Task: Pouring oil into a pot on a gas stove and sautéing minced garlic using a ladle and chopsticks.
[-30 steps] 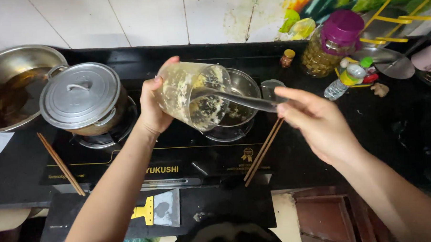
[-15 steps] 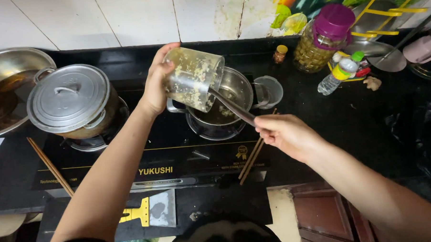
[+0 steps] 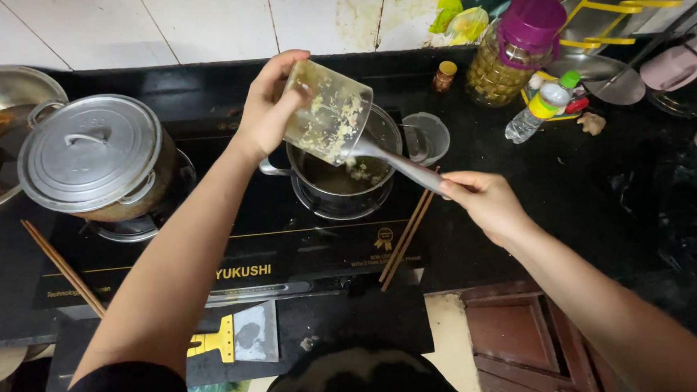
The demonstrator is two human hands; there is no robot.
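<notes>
So my left hand (image 3: 272, 106) was wrapped tight around a clear plastic cup (image 3: 326, 112), tipped mouth-down right over the small steel pot (image 3: 340, 177) on the black stove (image 3: 235, 254). Right hand (image 3: 484, 207) pinched the handle of a metal spoon (image 3: 378, 152), its bowl at the cup's mouth, with minced bits clinging inside. Lidded pot (image 3: 92, 155) sat well off to the left, chopsticks (image 3: 404, 236) just beside the small pot.

Tilted cup (image 3: 330, 111) in left hand (image 3: 266, 106) above small pot (image 3: 340, 177), spoon (image 3: 394, 162) in right hand (image 3: 484, 205) reaching into cup, lidded pot (image 3: 92, 155) left, chopsticks (image 3: 402, 236) right of small pot, jar (image 3: 513, 51) behind right.
</notes>
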